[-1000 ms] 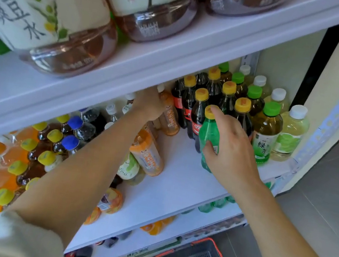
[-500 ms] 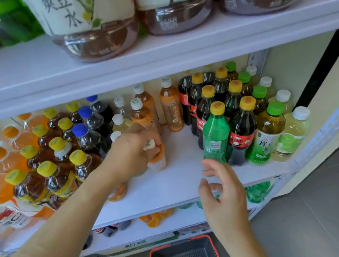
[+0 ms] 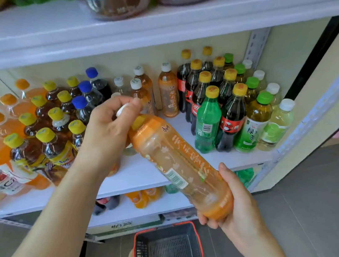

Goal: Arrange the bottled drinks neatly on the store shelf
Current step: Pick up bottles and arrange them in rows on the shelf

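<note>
White flat-boarded shelf [image 3: 141, 177] on a perforated metal frame, carrying upright plastic bottles in rows. At right stand dark cola bottles [image 3: 232, 113] with yellow caps, a clear green bottle [image 3: 207, 123] at the front, a green-capped tea bottle [image 3: 256, 121] and a pale white-capped bottle [image 3: 278, 124]. At left stand brown yellow-capped bottles [image 3: 52, 141], with blue-capped ones [image 3: 85, 93] behind them. A bare strip of shelf separates the two groups. Below, on the grey floor, is a dark mesh basket [image 3: 169, 253] with a red rim. The orange bottle [image 3: 180, 167] is held in the air in front of the bare strip. It is a translucent cylinder with an orange film label, tilted with its neck up and left and its base down and right, and it hides part of the shelf edge. Left hand [image 3: 106, 132]: grip curled round the neck and white cap [image 3: 123, 109]. Right hand [image 3: 238, 207]: grip cupped round the base, fingers underneath, thumb along the side.
</note>
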### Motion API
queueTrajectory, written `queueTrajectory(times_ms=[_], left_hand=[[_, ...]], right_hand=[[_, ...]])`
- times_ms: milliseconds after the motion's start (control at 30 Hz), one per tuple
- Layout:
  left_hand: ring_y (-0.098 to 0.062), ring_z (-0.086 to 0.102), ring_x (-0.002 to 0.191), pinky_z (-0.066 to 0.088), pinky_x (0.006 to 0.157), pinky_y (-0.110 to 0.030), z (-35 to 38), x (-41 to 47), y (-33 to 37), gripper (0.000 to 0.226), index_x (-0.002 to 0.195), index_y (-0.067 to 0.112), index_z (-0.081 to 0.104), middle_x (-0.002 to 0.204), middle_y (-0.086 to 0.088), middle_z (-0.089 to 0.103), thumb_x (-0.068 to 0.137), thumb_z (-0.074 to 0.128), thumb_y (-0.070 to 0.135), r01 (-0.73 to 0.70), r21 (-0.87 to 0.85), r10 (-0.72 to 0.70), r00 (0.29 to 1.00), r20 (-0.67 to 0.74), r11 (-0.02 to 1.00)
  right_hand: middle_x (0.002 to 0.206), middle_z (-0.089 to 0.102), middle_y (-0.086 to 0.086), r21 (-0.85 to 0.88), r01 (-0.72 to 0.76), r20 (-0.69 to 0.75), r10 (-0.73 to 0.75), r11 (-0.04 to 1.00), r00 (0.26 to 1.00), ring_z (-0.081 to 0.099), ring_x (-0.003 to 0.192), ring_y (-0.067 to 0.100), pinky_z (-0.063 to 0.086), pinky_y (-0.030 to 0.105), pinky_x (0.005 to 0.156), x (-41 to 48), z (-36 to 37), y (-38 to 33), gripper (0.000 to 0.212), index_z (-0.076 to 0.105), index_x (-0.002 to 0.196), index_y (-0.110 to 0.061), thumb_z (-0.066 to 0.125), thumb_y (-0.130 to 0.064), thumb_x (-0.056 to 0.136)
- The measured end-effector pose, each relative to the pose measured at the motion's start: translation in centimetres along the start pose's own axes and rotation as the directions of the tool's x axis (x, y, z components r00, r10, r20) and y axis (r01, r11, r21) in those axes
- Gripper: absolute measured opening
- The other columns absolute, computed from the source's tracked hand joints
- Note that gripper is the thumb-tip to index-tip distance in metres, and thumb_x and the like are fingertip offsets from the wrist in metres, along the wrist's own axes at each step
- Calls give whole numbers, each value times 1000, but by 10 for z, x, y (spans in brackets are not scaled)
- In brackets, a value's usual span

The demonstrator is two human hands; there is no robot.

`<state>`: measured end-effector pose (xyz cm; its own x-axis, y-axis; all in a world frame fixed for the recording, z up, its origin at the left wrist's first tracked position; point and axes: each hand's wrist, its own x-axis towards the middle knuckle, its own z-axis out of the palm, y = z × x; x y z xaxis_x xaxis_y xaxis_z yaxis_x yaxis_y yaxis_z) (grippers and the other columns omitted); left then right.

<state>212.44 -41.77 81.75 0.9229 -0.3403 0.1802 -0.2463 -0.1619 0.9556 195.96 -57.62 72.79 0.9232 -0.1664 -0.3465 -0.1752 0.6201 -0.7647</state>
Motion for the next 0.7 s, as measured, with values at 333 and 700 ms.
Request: queueTrajectory(times_ms=[333,700], left_hand=[[-21,44,56,35,58,-35,-12,-20,-25,58,84,6,65,56,-4,47,92,49,61,225,223,-238,971,32,948],[-19,32,49,27,44,-30,-6,-37,-25,20,74,23,56,56,-1,36,90,47,30,68,-96,-76,994,-77,993]], right_hand=[[60,52,27,-220,158,-161,-196,963,967,49,40,28,31,21,34,-29,-3,-6,65,51,83,11,57,-53,79],[79,58,18,-117,171,-55,-178,978,983,54,53,24,38,25,40,-35,6,-18,52,61,107,-12,75,-48,73]])
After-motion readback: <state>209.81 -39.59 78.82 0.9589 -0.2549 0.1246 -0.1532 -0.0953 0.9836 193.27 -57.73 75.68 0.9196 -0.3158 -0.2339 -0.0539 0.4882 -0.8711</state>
